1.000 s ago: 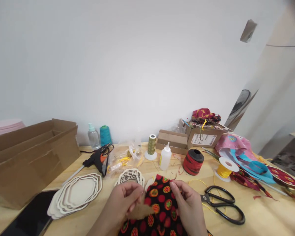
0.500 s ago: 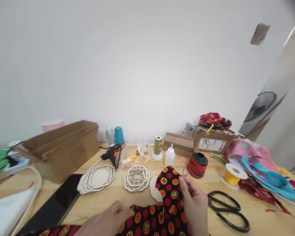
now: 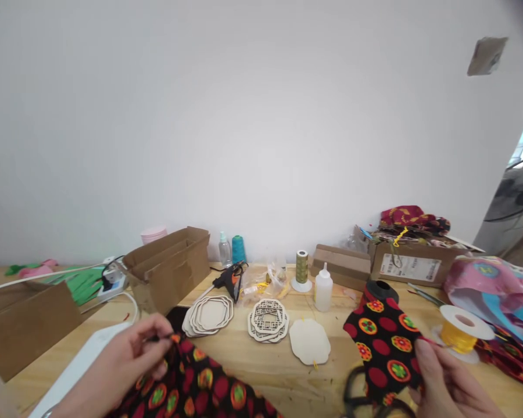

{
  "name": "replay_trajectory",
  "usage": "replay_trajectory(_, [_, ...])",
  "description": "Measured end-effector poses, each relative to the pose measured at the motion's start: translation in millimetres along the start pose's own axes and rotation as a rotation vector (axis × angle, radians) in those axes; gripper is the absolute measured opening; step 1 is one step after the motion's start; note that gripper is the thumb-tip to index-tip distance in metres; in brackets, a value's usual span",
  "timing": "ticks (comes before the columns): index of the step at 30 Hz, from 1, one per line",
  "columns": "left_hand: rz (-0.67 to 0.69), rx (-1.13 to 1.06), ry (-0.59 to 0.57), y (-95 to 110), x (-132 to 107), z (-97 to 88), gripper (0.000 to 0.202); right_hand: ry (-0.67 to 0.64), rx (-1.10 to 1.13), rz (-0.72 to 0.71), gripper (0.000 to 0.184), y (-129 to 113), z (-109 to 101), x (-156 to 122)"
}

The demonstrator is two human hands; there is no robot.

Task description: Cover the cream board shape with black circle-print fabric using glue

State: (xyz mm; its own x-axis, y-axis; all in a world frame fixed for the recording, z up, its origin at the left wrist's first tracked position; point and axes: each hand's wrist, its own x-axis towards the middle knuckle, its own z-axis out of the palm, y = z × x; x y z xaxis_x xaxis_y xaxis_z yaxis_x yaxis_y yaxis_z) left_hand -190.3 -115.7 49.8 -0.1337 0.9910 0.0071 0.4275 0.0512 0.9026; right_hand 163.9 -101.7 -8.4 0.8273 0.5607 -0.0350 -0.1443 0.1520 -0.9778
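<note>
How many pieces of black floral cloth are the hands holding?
2: a larger piece in the left hand, a smaller piece in the right hand. Folds could hide more.

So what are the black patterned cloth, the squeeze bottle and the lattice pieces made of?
Patterned cloth: soft fabric, perhaps cotton, mostly matte; it falls in loose folds.
Squeeze bottle: probably plastic, whitish and cloudy, tapering to a narrow nozzle.
Lattice pieces: likely thin wood, pale and apparently unvarnished, with fine cut-outs, though stiff card is possible.

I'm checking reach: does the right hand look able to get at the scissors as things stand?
Probably not freely: though near the scissors, the right hand pinches a patterned cloth piece hanging partly in front of them.
</note>
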Motion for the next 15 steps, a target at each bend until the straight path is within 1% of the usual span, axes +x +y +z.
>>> replay_trajectory(1, [-0.035,-0.132,0.097,3,5,-1.9,0.014,-0.031,-0.031,-0.027,0.044,2,-3,3])
replay_trajectory(2, [-0.065,-0.281,0.198,5,10,-0.1,0.018,-0.112,-0.079,-0.071,0.04,6,-5,4])
replay_trajectory(3, [-0.091,-0.42,0.259,5,15,5.1,0.022,-0.249,-0.142,-0.124,0.035,12,-6,4])
replay_trajectory(5, [-0.11,-0.634,0.296,2,27,22.3,0.023,-0.596,-0.278,-0.254,0.026,25,-3,-2])
replay_trajectory(6, [-0.113,-0.689,0.307,0,32,32.1,0.019,-0.772,-0.364,-0.324,0.023,32,-1,-7])
replay_trajectory(7, [-0.114,-0.746,0.318,-1,37,41.2,0.016,-0.899,-0.462,-0.407,0.022,38,2,-12])
replay_trajectory(8, [-0.118,-0.798,0.334,-1,40,48.6,0.014,-0.981,-0.575,-0.5,0.02,44,6,-17])
replay_trajectory(9, [-0.119,-0.828,0.352,0,42,53.4,0.014,-1.019,-0.679,-0.599,0.019,49,8,-22])
replay_trajectory(11, [-0.109,-0.855,0.401,7,43,53.7,0.016,-1.019,-0.829,-0.786,0.018,57,10,-27])
replay_trajectory(12, [-0.096,-0.84,0.437,11,43,49.0,0.018,-1.012,-0.871,-0.858,0.018,59,9,-26])
replay_trajectory(14, [-0.067,-0.813,0.539,20,40,31.4,0.018,-1.002,-0.933,-0.947,0.018,60,3,-16])
replay_trajectory(15, [-0.041,-0.756,0.632,22,39,19.7,0.016,-1.004,-0.963,-0.966,0.018,59,-3,-7])
